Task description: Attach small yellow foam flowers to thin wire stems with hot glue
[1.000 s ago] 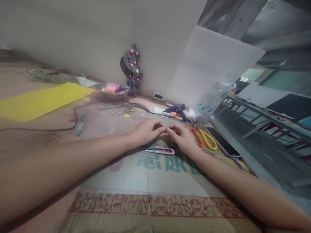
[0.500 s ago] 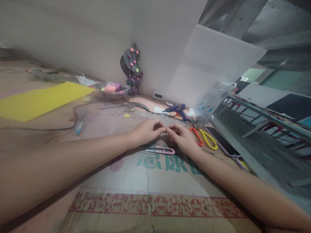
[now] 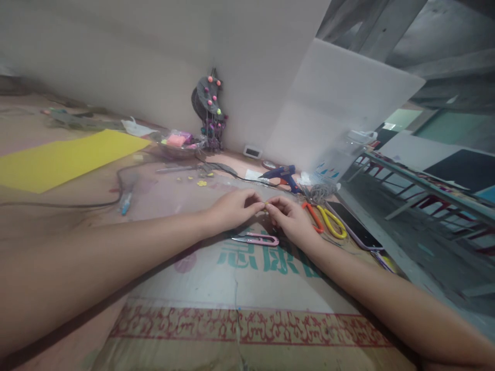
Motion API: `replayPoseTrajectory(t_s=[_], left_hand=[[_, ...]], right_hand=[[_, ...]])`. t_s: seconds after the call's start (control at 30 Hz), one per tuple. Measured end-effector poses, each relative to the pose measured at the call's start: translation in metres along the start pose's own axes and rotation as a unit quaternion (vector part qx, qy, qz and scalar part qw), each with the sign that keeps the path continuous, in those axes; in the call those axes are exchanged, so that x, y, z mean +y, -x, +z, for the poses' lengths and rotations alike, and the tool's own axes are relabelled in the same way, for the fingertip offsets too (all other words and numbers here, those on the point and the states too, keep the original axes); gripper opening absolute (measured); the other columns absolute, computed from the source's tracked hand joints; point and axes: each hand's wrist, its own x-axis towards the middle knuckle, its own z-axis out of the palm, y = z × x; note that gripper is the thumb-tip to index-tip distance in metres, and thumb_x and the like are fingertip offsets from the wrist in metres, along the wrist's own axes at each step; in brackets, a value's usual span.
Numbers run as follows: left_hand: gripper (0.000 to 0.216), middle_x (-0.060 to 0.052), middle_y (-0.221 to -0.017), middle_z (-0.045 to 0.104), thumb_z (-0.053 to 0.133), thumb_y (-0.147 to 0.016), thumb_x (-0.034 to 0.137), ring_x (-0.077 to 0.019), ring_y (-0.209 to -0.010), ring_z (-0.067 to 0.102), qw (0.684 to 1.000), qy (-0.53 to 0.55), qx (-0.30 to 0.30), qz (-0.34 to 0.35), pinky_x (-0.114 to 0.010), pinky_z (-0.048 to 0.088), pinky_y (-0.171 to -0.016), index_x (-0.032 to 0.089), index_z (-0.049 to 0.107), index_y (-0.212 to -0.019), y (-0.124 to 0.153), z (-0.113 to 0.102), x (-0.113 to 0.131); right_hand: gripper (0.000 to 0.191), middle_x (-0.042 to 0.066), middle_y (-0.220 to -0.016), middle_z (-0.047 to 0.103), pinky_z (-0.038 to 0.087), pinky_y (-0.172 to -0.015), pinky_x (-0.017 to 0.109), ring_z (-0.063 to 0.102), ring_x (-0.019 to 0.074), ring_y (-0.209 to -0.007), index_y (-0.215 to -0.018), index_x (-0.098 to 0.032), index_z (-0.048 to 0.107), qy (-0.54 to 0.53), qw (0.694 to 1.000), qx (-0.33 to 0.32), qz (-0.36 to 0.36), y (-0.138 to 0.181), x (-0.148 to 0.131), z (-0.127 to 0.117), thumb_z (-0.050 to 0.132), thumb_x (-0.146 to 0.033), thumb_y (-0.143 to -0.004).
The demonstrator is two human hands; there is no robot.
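My left hand and my right hand meet fingertip to fingertip above the printed board. Between their pinched fingers shows a tiny yellow piece, mostly hidden and too small to make out. Both hands are closed on it. Just below them lies a pair of pink thread snips, its blades pointing left. To the right of my right hand rest orange-handled and yellow-handled tools, the yellow handle farther out. Small yellow cut pieces lie beyond my left hand.
A blue glue gun lies behind the hands, its black cable running left. A phone is near the right table edge. Yellow sheet, a bowl of pompoms or clay and a grey moon-shaped hanging stand farther back.
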Motion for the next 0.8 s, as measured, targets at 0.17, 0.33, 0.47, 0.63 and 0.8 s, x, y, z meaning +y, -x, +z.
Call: replayPoseTrajectory(t_s=[0.17, 0.33, 0.47, 0.63, 0.8], left_hand=[[0.023, -0.003, -0.085, 0.067, 0.052, -0.085, 0.037, -0.0169, -0.075, 0.058, 1.000, 0.003, 0.000, 0.012, -0.027, 0.040, -0.064, 0.017, 0.063, -0.089, 0.0000, 0.0008, -0.0019], [0.020, -0.003, -0.084, 0.067, 0.051, -0.086, 0.033, -0.0165, -0.074, 0.057, 1.000, -0.004, 0.007, 0.021, -0.027, 0.040, -0.065, 0.017, 0.063, -0.088, 0.0004, 0.0002, -0.0009], [0.020, -0.003, -0.082, 0.067, 0.051, -0.086, 0.031, -0.0164, -0.073, 0.057, 1.000, -0.006, 0.011, 0.023, -0.028, 0.040, -0.064, 0.016, 0.063, -0.087, 0.0006, -0.0010, 0.0015], [0.021, -0.003, -0.081, 0.067, 0.052, -0.085, 0.033, -0.0167, -0.075, 0.057, 1.000, 0.002, 0.014, 0.017, -0.027, 0.040, -0.064, 0.017, 0.064, -0.085, -0.0003, -0.0009, 0.0018], [0.020, -0.003, -0.082, 0.068, 0.053, -0.084, 0.033, -0.0167, -0.075, 0.058, 1.000, 0.018, 0.015, 0.008, -0.027, 0.041, -0.065, 0.017, 0.065, -0.086, -0.0009, 0.0005, 0.0007]], right_hand=[[0.037, -0.006, -0.055, 0.046, 0.032, -0.044, 0.023, 0.040, 0.0088, -0.046, -0.085, -0.019, 0.056, -0.014, 1.000, 0.008, 0.005, -0.0007, 0.0008, 0.0004, 0.060, -0.055, -0.079], [0.038, -0.006, -0.054, 0.045, 0.032, -0.044, 0.023, 0.039, 0.0086, -0.046, -0.085, -0.018, 0.056, -0.019, 1.000, 0.009, 0.008, -0.0009, 0.0012, 0.0010, 0.061, -0.055, -0.078], [0.036, -0.006, -0.055, 0.046, 0.033, -0.044, 0.022, 0.040, 0.0084, -0.046, -0.088, -0.018, 0.056, -0.023, 1.000, 0.003, 0.003, -0.0009, 0.0022, 0.0009, 0.062, -0.053, -0.079], [0.037, -0.006, -0.054, 0.047, 0.032, -0.045, 0.023, 0.041, 0.0086, -0.047, -0.087, -0.019, 0.056, -0.022, 1.000, 0.006, -0.002, -0.0013, 0.0033, 0.0002, 0.061, -0.054, -0.079], [0.038, -0.007, -0.052, 0.046, 0.031, -0.045, 0.023, 0.040, 0.0089, -0.046, -0.086, -0.019, 0.055, -0.028, 0.999, 0.014, -0.006, -0.0012, 0.0002, 0.0003, 0.061, -0.056, -0.077]])
